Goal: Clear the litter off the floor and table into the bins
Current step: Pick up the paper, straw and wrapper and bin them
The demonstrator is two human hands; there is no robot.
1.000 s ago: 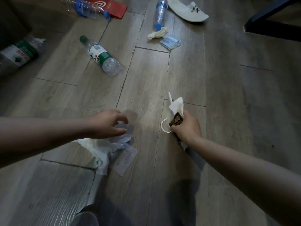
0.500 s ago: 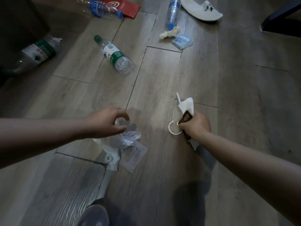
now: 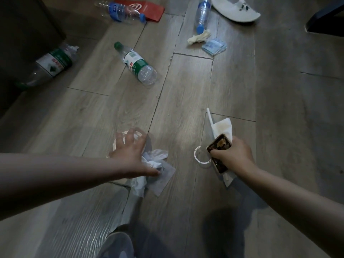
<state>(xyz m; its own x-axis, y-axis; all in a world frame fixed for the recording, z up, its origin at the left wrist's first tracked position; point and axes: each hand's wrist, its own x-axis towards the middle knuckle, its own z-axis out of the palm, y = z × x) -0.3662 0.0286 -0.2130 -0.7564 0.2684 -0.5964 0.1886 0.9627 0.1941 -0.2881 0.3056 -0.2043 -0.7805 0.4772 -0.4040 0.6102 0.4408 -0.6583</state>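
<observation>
- Floor (image 3: 279,127): grey wood-look planks, seams running diagonally away from the camera. The lower-left plank has a coarser, wavy grain.
- White slipper (image 3: 236,11): lies flat on the floor at the top edge, right of centre, with a small dark logo on the strap. It is partly cut off by the frame.
- Dark furniture block (image 3: 24,25): top-left corner, standing on the floor. Too dim to tell what it is.
- Dark furniture leg (image 3: 325,17): top-right corner, angled bar.
- Grey shoe toe (image 3: 115,244): bottom edge, in shadow.

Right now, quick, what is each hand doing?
Left hand: open, fingers spread over the crumpled wrapper.
Right hand: closed, holding a dark packet, napkin and straw.
</observation>
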